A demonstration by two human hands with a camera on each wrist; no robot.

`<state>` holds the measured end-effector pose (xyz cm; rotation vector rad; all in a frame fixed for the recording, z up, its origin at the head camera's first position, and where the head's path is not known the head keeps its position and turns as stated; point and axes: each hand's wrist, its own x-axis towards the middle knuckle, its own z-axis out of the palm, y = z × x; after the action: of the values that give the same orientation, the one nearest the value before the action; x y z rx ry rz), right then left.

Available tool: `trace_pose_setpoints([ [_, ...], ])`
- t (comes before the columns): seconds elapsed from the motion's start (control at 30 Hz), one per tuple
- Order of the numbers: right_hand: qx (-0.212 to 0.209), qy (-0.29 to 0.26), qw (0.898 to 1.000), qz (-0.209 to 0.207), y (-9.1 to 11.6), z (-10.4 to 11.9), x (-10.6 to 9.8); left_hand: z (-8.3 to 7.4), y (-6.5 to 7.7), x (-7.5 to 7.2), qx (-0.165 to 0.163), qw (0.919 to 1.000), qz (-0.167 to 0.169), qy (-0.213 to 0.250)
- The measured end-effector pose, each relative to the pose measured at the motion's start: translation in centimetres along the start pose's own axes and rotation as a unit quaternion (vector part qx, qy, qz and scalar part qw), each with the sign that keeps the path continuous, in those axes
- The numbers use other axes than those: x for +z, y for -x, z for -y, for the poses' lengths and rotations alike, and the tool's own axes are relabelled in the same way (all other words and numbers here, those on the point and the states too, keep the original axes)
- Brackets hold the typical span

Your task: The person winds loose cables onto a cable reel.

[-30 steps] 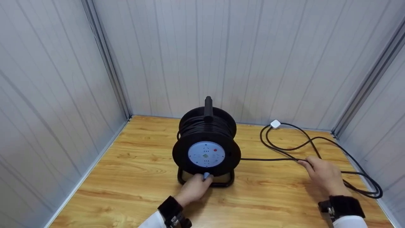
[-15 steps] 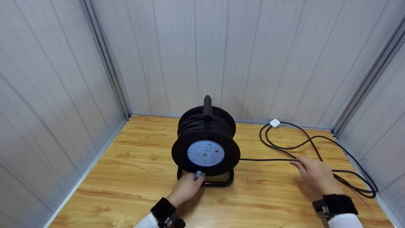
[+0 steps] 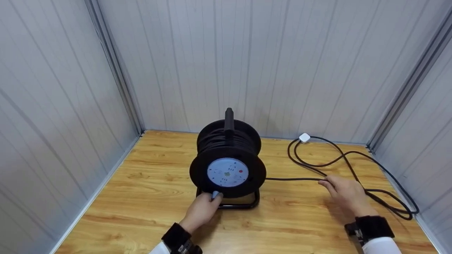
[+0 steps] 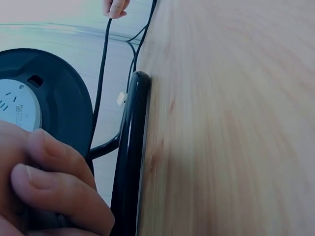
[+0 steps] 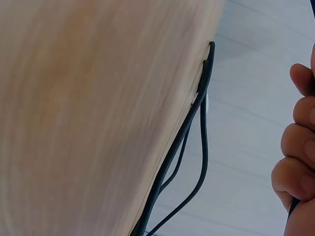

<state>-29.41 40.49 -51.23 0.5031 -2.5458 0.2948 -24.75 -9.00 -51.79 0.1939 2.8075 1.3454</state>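
A black cable reel [image 3: 227, 173] with a pale blue socket panel stands upright on its tubular stand in the middle of the table. My left hand [image 3: 202, 209] grips the grey crank knob [image 3: 215, 194] at the lower edge of the reel's front disc; in the left wrist view the curled fingers [image 4: 64, 189] mostly cover the knob. To the right, my right hand [image 3: 344, 193] holds the black cable [image 3: 293, 179], which runs straight from the reel into its fingers. In the right wrist view, the fingers [image 5: 295, 172] are curled round that cable.
Loose loops of cable [image 3: 392, 211] lie on the right of the table, reaching near the right wall. A white plug [image 3: 304, 138] lies at the back, close to the rear wall [image 3: 226, 70]. The reel's carrying handle [image 3: 229, 121] sticks up over the drum.
My left hand has moved left with the knob, and the socket panel has turned clockwise. My right hand has come left toward the reel with the cable, and the loose loops have shifted slightly left.
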Motion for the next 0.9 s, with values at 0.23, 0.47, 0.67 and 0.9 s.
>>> trace_pose_setpoints([
  [0.23, -0.008, -0.018, 1.000, 0.003, -0.1, 0.4, 0.1, -0.1, 0.2, -0.4, -0.008, 0.9996, -0.016, 0.020],
  [0.47, -0.007, -0.031, 0.999, 0.016, -0.1, 1.0, -0.1, 0.0, 0.2, -0.9, -0.023, 0.9993, -0.018, 0.022],
  [0.67, -0.008, -0.009, 1.000, 0.022, -0.3, 1.2, -0.3, 0.2, 0.3, -1.3, -0.027, 0.9989, -0.018, 0.035],
  [0.9, -0.022, 0.017, 0.999, 0.016, -0.3, 0.8, -0.4, 0.0, 0.4, -1.7, -0.029, 0.9988, -0.034, 0.021],
])
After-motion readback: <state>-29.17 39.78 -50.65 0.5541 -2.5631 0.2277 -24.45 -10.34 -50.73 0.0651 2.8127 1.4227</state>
